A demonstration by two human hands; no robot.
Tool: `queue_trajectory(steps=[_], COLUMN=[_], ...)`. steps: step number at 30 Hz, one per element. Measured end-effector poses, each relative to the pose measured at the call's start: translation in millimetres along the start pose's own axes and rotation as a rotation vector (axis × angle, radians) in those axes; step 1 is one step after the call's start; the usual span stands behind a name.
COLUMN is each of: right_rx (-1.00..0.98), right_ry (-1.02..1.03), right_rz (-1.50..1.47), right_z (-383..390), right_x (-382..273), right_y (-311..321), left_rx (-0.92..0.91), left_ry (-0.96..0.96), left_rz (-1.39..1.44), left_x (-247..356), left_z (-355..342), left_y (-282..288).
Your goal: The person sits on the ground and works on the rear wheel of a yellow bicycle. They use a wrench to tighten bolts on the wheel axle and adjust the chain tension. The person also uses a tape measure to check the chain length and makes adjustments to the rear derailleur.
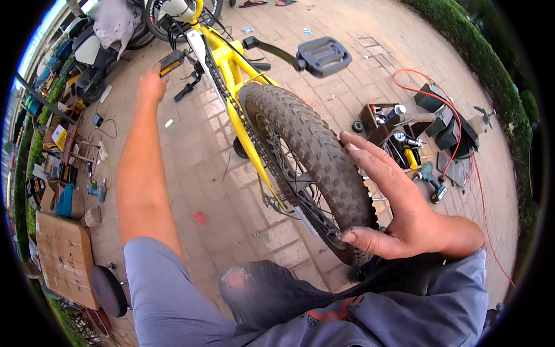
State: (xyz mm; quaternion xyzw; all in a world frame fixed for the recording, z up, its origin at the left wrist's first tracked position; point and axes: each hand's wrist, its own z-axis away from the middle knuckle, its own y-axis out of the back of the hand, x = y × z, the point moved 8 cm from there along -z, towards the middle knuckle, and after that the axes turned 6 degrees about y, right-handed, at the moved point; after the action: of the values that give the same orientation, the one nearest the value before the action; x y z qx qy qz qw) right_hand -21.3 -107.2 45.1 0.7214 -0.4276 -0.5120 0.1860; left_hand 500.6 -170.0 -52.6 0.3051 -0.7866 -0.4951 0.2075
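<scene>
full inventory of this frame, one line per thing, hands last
bicycle frame: 1, yellow, upside down, centre top
knobby tyre: 1, dark grey, on the wheel at centre
chain: 1, dark, running along the frame
left pedal: 1, black with orange reflector, upper left
right pedal: 1, black, upper centre
red cable: 1, red, paving at right
tool clutter: several, mixed colours, paving at right
cardboard box: 1, brown, lower left
round stool: 1, black, lower left
hedge: 1, green, right edge
left hand: at the left pedal
right hand: open, fingers and palm against the knobby tyre
</scene>
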Motion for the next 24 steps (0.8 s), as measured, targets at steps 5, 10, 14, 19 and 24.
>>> queue_trajectory(steps=[5, 10, 14, 19, 24], right_rx=[-0.056, -0.099, -0.078, -0.114, -0.041], right_ry=[-0.177, -0.288, -0.266, -0.225, -0.172], right_rz=[-0.081, -0.243, -0.326, -0.482, -0.518], right_z=[19.1, 26.5, 25.5, 11.5, 11.8], right_x=[19.9, 29.3, 38.0, 42.5, 49.0], right_y=[-7.5, -8.6, -14.8, -17.4, -16.7], left_rx=[-0.158, -0.013, -0.065, -0.027, 0.125], left_ry=[-0.065, -0.140, -0.160, -0.125, 0.059], left_rz=[0.138, 0.318, 0.396, 0.387, 0.429], left_x=[27.6, 39.6, 60.6, 62.4, 64.4], left_z=[88.4, 180.8, 226.1, 251.7, 287.6], left_y=[-52.8, -48.9, -9.0, 33.1, 69.4])
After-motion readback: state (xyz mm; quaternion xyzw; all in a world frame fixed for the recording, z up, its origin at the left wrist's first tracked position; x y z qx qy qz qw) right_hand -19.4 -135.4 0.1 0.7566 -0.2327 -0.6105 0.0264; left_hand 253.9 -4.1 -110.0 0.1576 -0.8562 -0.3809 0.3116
